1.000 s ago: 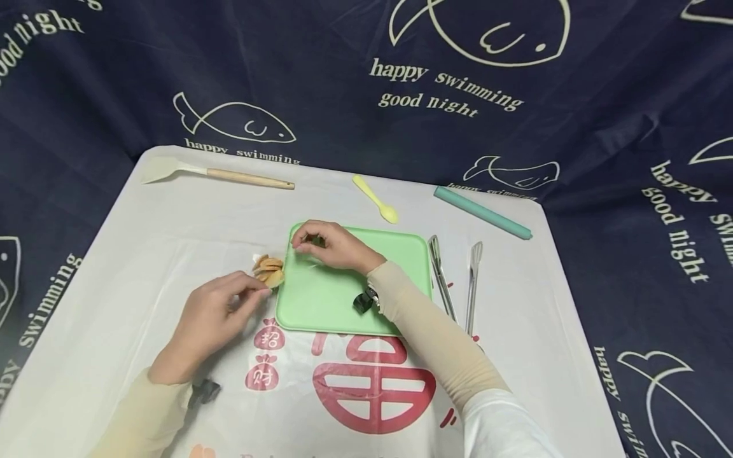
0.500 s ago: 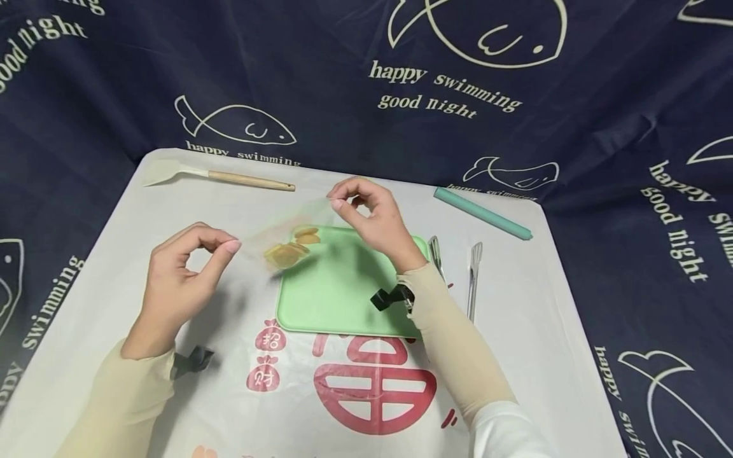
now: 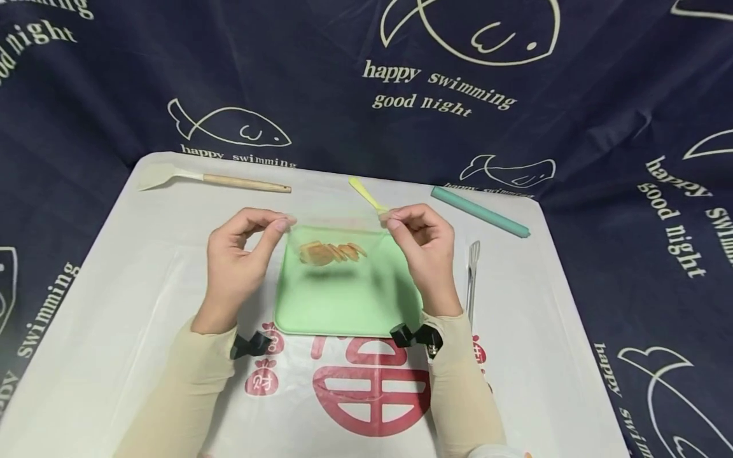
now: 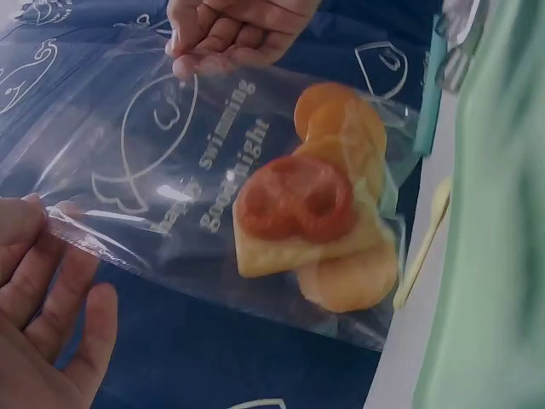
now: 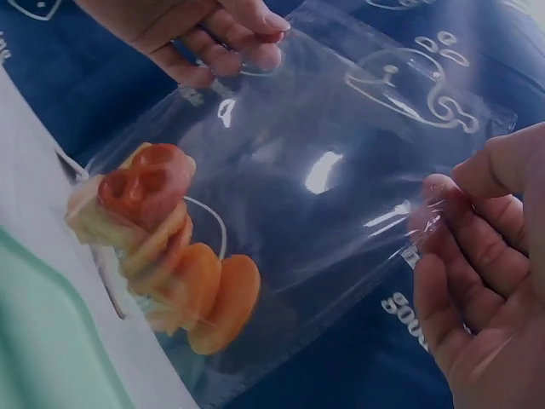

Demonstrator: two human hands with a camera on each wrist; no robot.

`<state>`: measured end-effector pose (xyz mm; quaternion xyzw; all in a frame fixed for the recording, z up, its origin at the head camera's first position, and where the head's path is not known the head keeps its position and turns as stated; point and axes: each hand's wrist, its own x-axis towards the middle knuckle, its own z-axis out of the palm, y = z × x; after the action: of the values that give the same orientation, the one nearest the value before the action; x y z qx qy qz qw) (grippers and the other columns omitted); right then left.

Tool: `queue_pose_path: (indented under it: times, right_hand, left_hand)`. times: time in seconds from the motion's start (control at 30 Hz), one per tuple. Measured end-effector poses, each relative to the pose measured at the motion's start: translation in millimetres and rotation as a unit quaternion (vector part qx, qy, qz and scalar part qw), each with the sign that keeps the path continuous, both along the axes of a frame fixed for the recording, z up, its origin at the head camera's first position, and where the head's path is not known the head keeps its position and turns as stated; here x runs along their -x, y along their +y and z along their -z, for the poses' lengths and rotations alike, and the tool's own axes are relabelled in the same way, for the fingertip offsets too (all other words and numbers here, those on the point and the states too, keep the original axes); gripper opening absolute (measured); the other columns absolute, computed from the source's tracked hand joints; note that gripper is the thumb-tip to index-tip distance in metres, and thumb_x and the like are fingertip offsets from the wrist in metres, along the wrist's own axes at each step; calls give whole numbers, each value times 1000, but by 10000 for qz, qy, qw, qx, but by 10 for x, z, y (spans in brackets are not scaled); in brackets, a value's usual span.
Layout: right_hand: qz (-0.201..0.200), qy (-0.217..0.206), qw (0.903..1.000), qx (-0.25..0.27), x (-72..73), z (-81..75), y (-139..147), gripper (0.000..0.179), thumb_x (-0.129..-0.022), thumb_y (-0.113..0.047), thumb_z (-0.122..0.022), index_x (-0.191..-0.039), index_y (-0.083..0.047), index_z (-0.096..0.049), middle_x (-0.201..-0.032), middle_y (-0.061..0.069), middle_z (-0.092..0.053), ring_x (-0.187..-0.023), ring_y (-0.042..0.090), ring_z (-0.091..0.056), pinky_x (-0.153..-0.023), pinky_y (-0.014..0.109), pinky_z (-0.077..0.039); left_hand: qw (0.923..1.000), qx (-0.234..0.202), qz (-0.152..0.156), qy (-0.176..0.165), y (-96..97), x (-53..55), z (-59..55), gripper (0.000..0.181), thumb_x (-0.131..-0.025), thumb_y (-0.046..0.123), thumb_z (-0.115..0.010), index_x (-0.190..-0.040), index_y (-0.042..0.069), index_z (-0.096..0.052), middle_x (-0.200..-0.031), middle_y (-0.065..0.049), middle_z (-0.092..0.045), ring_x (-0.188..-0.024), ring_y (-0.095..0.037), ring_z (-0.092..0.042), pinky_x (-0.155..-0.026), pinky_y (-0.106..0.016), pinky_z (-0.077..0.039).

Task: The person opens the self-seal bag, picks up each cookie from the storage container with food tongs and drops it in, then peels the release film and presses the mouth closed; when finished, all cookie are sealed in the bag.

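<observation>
Between my hands hangs a clear plastic bag [image 4: 170, 183], held up above the green tray [image 3: 343, 308]. My left hand [image 3: 237, 264] pinches one upper corner between thumb and fingertips. The opposite upper corner is pinched by my right hand [image 3: 426, 261]. Several orange-yellow slices [image 5: 204, 294] lie at the bottom of the bag, along with a red piece with hollows [image 4: 294, 198] and a flat pale-yellow piece [image 4: 281, 256]. In the head view the slices [image 3: 332, 253] appear over the tray's back half, their shadow below them.
At the table's back lie a spatula with a wooden handle [image 3: 246, 183], a yellow spoon [image 3: 363, 191] and a teal rod [image 3: 481, 213]. A long metal utensil [image 3: 472, 273] lies right of the tray. Dark printed cloth [image 3: 332, 83] stands behind the table.
The bag with the slices has been lifted from the tray's left side and moved right over the tray. Both hands rose with it; the right hand swung out to the right.
</observation>
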<state>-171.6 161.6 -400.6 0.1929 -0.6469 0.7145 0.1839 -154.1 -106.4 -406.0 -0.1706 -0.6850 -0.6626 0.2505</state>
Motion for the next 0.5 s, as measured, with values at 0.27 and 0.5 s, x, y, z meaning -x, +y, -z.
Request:
queue_pose_path:
  times: [0.27,0.5]
  right_hand:
    - [124,-90,9994,299,-77,164,132,4,-93,9,-65,-94,7,-67,-92,24,-70,-83,28,-69,-79,36,-57]
    - [-41,-97,9989,455,-76,264,188,17,-90,13,-67,-99,14,-52,-92,23,-71,-78,27,-69,-74,34,-58]
  left_hand:
    - [9987,-237,404,196,187,107,165,4,-93,-9,-68,-97,-9,-69,-95,-16,-74,-88,-20,-68,-85,-34,-53]
    - [9987,-202,434,-200,222,67,205,9,-92,-10,-68,-96,-4,-73,-94,-14,-74,-86,-19,-66,-85,-33,-52]
